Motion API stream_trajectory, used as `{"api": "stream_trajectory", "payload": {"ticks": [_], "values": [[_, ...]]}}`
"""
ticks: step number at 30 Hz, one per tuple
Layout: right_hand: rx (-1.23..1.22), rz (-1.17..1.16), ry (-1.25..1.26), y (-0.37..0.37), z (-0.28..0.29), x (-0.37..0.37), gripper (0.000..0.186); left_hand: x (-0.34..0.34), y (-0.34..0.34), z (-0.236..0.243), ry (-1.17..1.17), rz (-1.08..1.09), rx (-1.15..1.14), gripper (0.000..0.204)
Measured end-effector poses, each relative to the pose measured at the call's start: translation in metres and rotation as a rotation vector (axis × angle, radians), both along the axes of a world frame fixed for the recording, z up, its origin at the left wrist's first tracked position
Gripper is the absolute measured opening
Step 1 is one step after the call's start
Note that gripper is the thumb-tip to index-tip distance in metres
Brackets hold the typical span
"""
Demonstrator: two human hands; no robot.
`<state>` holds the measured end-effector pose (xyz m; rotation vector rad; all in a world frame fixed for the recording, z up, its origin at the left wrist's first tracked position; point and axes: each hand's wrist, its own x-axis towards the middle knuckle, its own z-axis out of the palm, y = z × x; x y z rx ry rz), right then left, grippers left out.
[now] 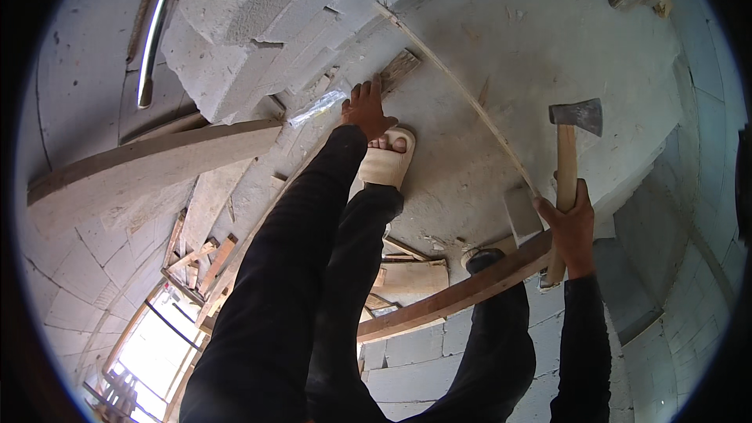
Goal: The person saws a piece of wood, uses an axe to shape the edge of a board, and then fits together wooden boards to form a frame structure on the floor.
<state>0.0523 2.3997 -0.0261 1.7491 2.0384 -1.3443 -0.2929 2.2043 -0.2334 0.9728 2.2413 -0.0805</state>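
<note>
My right hand (572, 231) is wrapped round the pale wooden handle of a hatchet (565, 160) at the right. Its dark metal head points up and away, with the blade toward the right. At the middle, my left hand (365, 111) lies on a narrow wooden board (399, 70), fingers stretched forward and thumb apart. The board's far end sticks out past the fingertips; part of its length is hidden under my hand and sleeve. Just right of that hand is my foot in a cream slipper (388, 160).
A thin wooden strip (462, 90) slants across the concrete floor (540, 47). Thick beams lie at left (157, 160) and below the hatchet (462, 294). Light blocks (235, 0) are stacked at upper left, near a shiny metal tube (160, 31). Wood scraps (215, 262) lie at lower left.
</note>
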Motion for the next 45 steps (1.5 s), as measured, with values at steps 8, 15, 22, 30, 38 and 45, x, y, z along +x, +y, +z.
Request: {"api": "stream_trajectory", "payload": {"ticks": [8, 15, 22, 30, 38, 45], "values": [[0.091, 0.117, -0.076, -0.015, -0.022, -0.045, 0.035, -0.054, 0.013, -0.037, -0.126, 0.058, -0.022, 0.098], [0.131, 0.098, -0.222, -0.023, -0.033, -0.017, 0.041, -0.074, 0.009, 0.008, -0.305, 0.140, 0.180, 0.089], [0.007, -0.098, -0.197, 0.008, 0.011, 0.009, 0.041, -0.091, 0.027, 0.071, -0.592, 0.289, 0.248, 0.088], [-0.168, -0.132, -0.224, -0.115, 0.087, 0.073, 0.046, -0.127, 0.026, 0.086, -0.702, 0.322, 0.182, 0.069], [-0.390, 0.020, -0.193, -0.250, -0.038, 0.049, 0.055, -0.129, 0.044, 0.132, -0.758, 0.522, 0.172, 0.079], [-0.289, 0.278, -0.344, -0.337, -0.164, 0.054, 0.092, -0.126, 0.067, 0.155, -0.681, 0.487, 0.285, 0.106]]}}
